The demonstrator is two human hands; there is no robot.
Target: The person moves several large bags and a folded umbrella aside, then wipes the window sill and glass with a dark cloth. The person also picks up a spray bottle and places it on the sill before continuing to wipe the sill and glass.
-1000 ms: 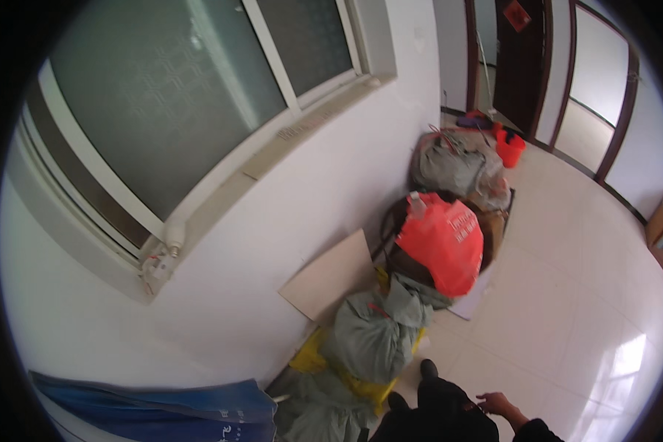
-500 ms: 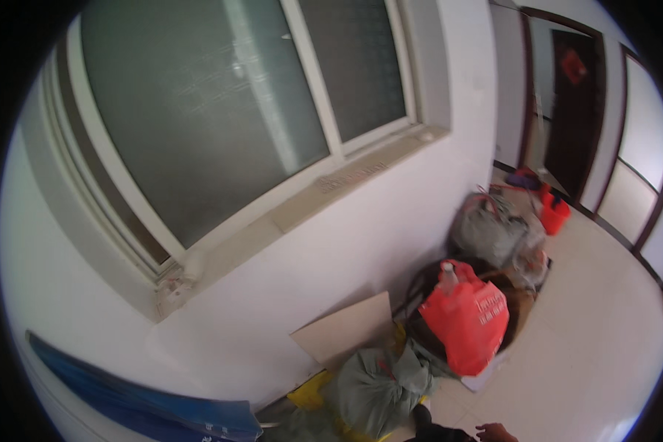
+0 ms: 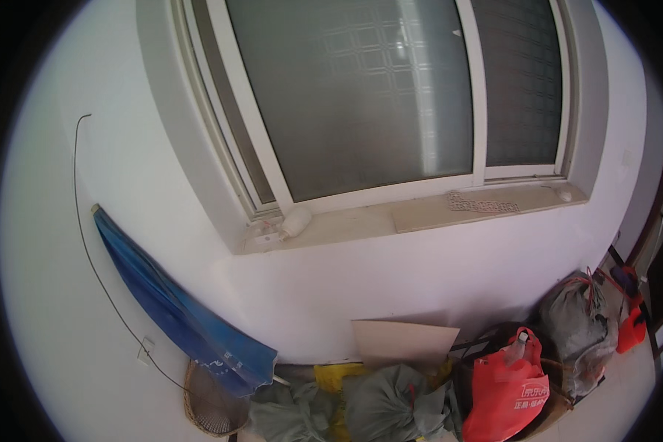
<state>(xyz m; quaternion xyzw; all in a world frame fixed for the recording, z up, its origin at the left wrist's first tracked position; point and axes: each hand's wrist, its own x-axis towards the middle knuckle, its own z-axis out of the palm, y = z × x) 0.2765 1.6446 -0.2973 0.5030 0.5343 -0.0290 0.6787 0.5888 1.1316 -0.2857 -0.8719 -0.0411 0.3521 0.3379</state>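
Neither of my hands shows at this moment. Along the foot of the wall sit tied grey-green sacks (image 3: 390,398). To their right a red plastic bag (image 3: 504,390) with a clear bottle (image 3: 519,348) poking out rests on a dark round container. A folded blue umbrella (image 3: 184,309) leans on the wall at the left, its lower end over a woven basket (image 3: 199,401). A flat beige board (image 3: 405,342) stands against the wall behind the sacks.
A sliding window (image 3: 353,103) with frosted panes fills the upper middle. Its sill (image 3: 361,221) bears a white bottle (image 3: 296,221) and a patterned strip (image 3: 482,203). A thin bent rod (image 3: 79,214) leans at the left. Another grey sack (image 3: 578,313) and a red bucket (image 3: 631,328) stand far right.
My view has swung left, so the window, sacks and red bag sit further right. The blue umbrella, basket and rod now show more fully. The hand at the lower edge has left the view.
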